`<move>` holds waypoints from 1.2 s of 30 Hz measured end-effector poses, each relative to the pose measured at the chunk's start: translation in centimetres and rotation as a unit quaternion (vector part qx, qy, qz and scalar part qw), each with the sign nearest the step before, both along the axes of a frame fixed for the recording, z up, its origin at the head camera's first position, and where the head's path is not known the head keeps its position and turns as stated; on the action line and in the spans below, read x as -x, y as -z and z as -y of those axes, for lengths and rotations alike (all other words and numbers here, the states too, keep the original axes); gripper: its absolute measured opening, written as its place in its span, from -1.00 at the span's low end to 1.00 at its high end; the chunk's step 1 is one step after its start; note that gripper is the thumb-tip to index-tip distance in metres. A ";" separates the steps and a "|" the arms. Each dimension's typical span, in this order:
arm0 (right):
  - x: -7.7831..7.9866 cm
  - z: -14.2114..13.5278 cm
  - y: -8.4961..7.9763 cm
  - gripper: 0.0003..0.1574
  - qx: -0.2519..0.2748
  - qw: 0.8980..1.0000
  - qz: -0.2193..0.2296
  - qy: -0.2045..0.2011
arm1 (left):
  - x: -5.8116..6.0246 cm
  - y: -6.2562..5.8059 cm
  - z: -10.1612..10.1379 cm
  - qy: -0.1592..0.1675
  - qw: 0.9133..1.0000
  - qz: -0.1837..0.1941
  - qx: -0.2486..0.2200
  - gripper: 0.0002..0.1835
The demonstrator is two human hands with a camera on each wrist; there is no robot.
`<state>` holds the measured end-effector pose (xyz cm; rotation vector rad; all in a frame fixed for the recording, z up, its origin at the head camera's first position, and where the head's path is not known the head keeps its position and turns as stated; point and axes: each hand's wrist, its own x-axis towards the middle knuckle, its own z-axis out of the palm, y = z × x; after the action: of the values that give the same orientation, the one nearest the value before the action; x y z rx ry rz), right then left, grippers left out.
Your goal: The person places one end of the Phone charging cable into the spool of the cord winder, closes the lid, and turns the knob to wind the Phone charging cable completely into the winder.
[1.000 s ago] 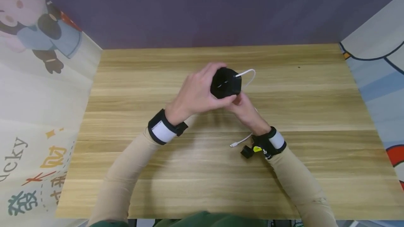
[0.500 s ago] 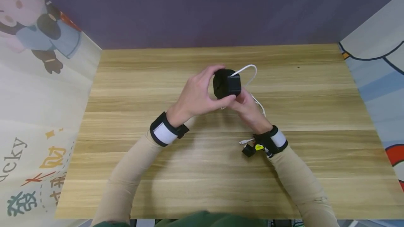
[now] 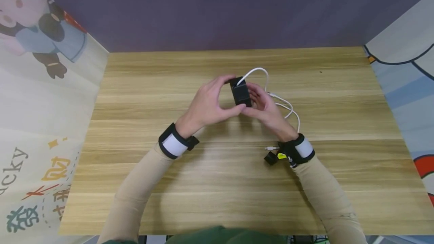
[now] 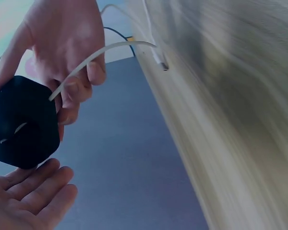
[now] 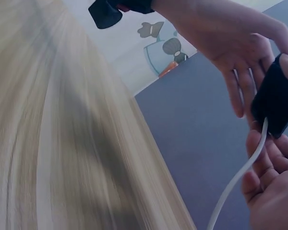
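Note:
Between my two hands, over the middle of the table, is a flat black case with cut corners (image 3: 241, 92), turned edge-on in the head view. My left hand (image 3: 207, 102) holds it from the left, forefinger at its far end and thumb at its near end. On the other side my right hand (image 3: 268, 110) grips it, thumb near the left thumb. A white cable (image 3: 259, 69) comes out of the edge of the case and loops to the right. In the left wrist view the face of the case has a slot showing something white inside.
The wooden table (image 3: 217, 191) meets a dark grey-purple panel (image 3: 217, 10) at the back. More white cable (image 3: 294, 112) runs beside my right hand, its plug (image 3: 271, 148) near the wrist. Both wrists wear black straps with small black blocks. Printed panels (image 3: 37, 115) flank the table.
The case has turned from showing its broad face to edge-on and shifted slightly left. The cable loop swung left over it; loose cable moved right, and its plug shifted right toward my right wrist.

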<state>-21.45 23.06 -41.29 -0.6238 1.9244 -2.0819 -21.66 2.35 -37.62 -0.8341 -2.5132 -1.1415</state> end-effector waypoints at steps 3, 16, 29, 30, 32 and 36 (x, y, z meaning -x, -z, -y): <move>0.2 -0.2 0.0 -0.11 -0.047 0.999 -0.005 0.013 | 0.0 0.5 0.4 -0.003 1.000 0.015 0.014 -0.17; -0.6 0.2 -2.8 -0.08 -0.192 0.979 -0.058 0.029 | -0.1 2.3 1.6 0.010 0.999 0.027 0.040 -0.17; 1.2 -0.7 1.0 -0.01 -0.307 0.933 -0.187 0.012 | 0.3 4.2 2.3 -0.017 0.992 0.042 0.120 -0.14; 1.2 -0.8 1.2 0.00 -0.313 0.930 -0.191 0.011 | 0.3 4.4 2.3 -0.019 0.991 0.045 0.126 -0.14; 1.3 -0.8 1.4 0.01 -0.322 0.925 -0.200 0.009 | 0.2 4.6 2.3 -0.022 0.989 0.053 0.135 -0.12; 1.3 -0.9 1.7 0.03 -0.342 0.913 -0.221 0.006 | 0.1 5.2 2.4 -0.034 0.985 0.071 0.156 -0.10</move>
<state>-22.74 23.92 -42.99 -0.9458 2.6869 -1.1659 -21.77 -0.02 -42.84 -0.7556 -2.8634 -0.8229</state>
